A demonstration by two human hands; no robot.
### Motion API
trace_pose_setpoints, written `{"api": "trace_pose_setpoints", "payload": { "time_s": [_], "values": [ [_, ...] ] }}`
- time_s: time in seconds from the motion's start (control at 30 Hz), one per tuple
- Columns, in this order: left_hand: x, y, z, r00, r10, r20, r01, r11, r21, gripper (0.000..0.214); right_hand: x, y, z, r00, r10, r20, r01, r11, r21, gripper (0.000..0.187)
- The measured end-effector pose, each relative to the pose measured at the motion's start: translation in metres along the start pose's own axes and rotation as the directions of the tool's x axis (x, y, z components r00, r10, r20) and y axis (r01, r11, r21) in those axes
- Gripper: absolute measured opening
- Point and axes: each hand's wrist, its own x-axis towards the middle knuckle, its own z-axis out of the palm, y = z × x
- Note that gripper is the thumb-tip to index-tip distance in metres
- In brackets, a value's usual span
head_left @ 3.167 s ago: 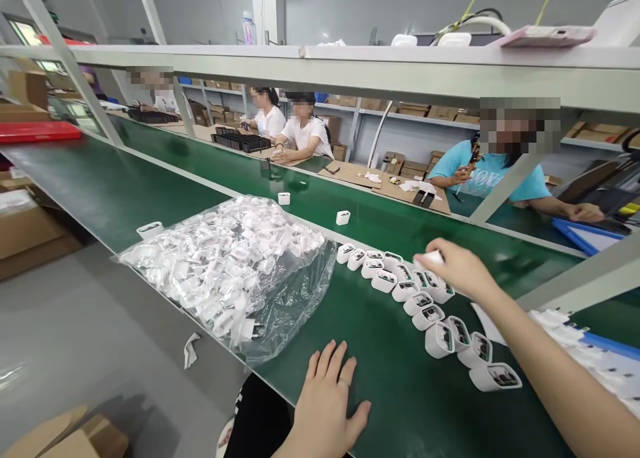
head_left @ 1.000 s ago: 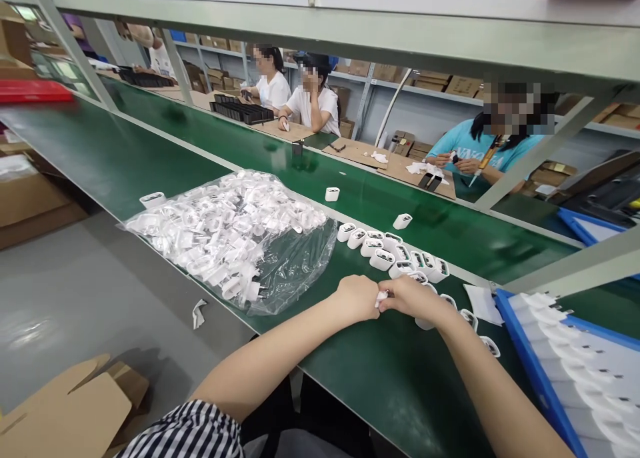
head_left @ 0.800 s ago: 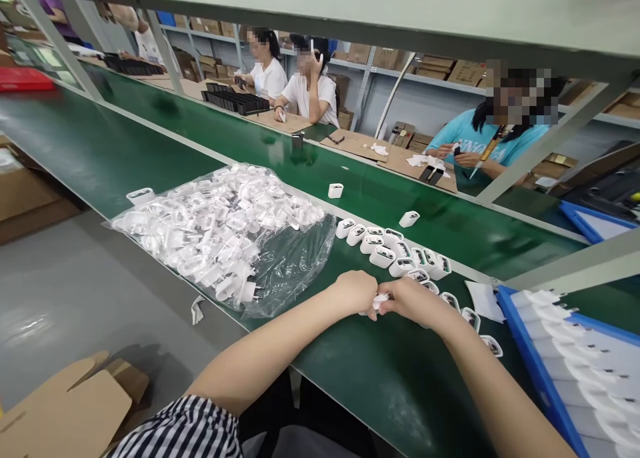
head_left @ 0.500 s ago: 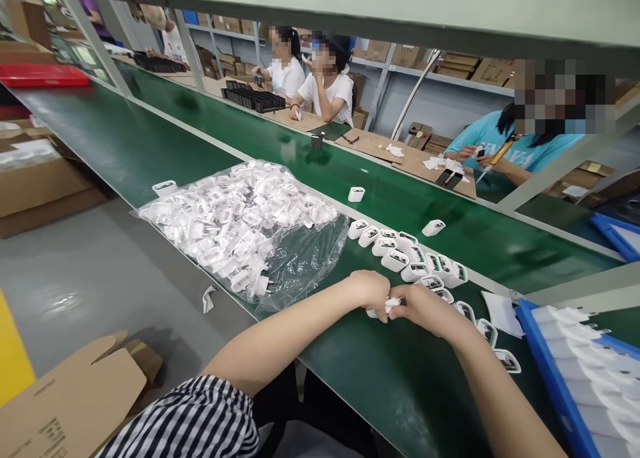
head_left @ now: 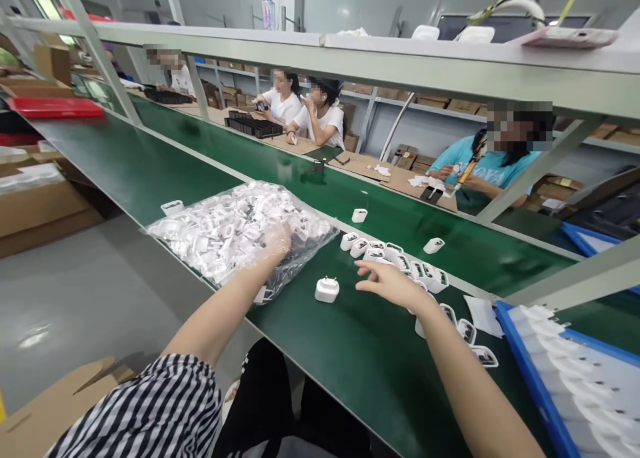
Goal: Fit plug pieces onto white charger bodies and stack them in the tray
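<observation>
My left hand [head_left: 278,240] is inside the clear plastic bag [head_left: 235,235] of white wrapped chargers; its fingers are veiled by the film. My right hand [head_left: 387,283] hovers over the green bench [head_left: 360,351] with fingers spread, holding nothing. A single white charger [head_left: 327,289] with its prongs up lies between the two hands. A curved row of white chargers [head_left: 400,261] runs behind my right hand toward the right.
Loose chargers [head_left: 359,215] [head_left: 433,245] lie on the conveyor belt [head_left: 210,158]. A blue tray of white parts [head_left: 580,371] sits at right, beside a paper slip [head_left: 484,314]. Several people sit across the belt. A grey shelf beam [head_left: 400,61] spans overhead. Cardboard [head_left: 60,405] lies on the floor.
My hands were together, pinching a small white piece. They have parted: the left went into the bag, the right opened, and a bare charger now lies on the bench.
</observation>
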Motion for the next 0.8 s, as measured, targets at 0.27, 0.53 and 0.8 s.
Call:
{"api": "trace_pose_setpoints", "payload": {
  "time_s": [0.27, 0.53, 0.8],
  "values": [
    [-0.062, 0.044, 0.015, 0.94, 0.315, 0.135, -0.061, 0.542, -0.838, 0.024, -0.012, 0.013, 0.021, 0.988, 0.097, -0.116, 0.04, 0.573, 0.819, 0.036],
    [-0.045, 0.13, 0.006, 0.547, 0.61, 0.573, -0.413, 0.792, -0.449, 0.018, -0.043, 0.052, 0.028, 0.939, 0.152, -0.308, 0.135, 0.662, 0.738, 0.021],
    [0.066, 0.214, 0.067, 0.851, 0.403, 0.335, -0.454, 0.887, 0.086, 0.062, -0.066, 0.077, 0.055, 0.748, -0.416, -0.517, 0.304, 0.907, -0.291, 0.021]
  ]
}}
